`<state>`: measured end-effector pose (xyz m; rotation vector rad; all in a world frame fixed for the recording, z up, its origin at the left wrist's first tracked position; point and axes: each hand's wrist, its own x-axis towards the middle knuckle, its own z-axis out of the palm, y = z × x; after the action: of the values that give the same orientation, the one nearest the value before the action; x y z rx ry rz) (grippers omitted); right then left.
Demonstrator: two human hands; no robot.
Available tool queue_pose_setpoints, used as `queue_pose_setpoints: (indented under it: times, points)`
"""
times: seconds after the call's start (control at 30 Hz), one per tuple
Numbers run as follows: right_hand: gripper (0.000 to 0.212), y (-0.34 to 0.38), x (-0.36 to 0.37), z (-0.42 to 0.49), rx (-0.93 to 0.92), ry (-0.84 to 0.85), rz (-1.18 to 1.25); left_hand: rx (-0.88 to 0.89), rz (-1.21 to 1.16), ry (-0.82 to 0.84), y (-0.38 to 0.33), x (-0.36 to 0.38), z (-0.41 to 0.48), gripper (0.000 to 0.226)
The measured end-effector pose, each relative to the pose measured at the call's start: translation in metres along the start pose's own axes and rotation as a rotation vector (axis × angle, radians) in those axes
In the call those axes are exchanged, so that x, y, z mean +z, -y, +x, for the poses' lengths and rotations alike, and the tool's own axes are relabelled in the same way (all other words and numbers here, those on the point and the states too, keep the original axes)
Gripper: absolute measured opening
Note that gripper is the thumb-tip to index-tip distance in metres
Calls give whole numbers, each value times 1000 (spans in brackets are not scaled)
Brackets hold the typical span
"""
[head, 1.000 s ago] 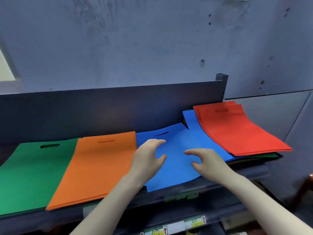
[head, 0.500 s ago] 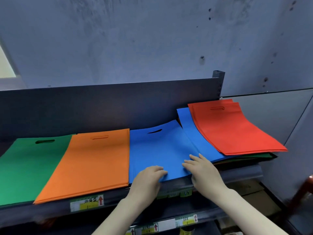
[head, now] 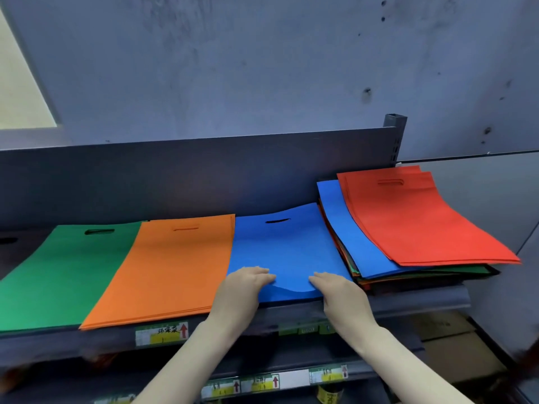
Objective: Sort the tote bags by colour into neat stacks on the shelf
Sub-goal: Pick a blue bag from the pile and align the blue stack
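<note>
The flat blue non-woven tote bag lies on the dark metal shelf between the orange bag stack and the mixed pile topped by red bags, its near edge pinched by left hand and right hand.

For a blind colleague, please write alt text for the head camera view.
Two bare hands, the left hand and the right hand, press the front edge of a blue tote bag on a dark shelf. To its left lie an orange stack and a green stack; to its right, a mixed pile topped by red bags.
</note>
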<state>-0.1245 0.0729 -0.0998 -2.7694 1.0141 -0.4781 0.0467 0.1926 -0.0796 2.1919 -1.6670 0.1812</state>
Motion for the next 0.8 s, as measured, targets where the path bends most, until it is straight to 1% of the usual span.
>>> queue_pose_setpoints:
  times: [0.1, 0.2, 0.27, 0.33, 0.37, 0.4, 0.43, 0.5, 0.57, 0.63, 0.7, 0.73, 0.8]
  points:
    - [46, -6, 1, 4, 38, 16, -85, -52, -8, 130, -4, 7, -1, 63]
    - [42, -8, 3, 7, 51, 56, -108, -47, -13, 168, -10, 13, 4, 68]
    - [39, -9, 4, 9, 47, 68, -104, -58, -26, 213, -14, 19, 6, 63]
    - [42, -12, 6, 10, 61, 80, -67, -70, -47, 286, -18, 24, 4, 46]
    - [43, -13, 6, 10, 63, 85, -48, -70, -50, 320, -21, 25, 3, 44]
    - [44, -14, 7, 8, 53, 74, -25, -68, -40, 347, -23, 26, 1, 48]
    - [46, -14, 6, 5, 26, 31, 8, -73, -29, 365, -24, 27, 0, 53]
    - [51, -15, 0, -2, -103, -158, 96, -92, -18, 370, -24, 27, 2, 58]
    - [52, -22, -12, -8, -195, -330, 131, -104, -24, 360, -26, 28, 7, 58]
    - [56, -36, -27, -7, -193, -418, 151, -131, -112, 314, -32, 28, 13, 55]
    - [64, -52, -43, -3, -94, -374, 174, -157, -263, 231, -43, 27, 21, 51]
    - [67, -61, -48, 0, -52, -305, 154, -167, -337, 190, -50, 26, 25, 49]
    - [67, -78, -54, 3, -32, -116, 95, -175, -458, 135, -65, 27, 36, 42]
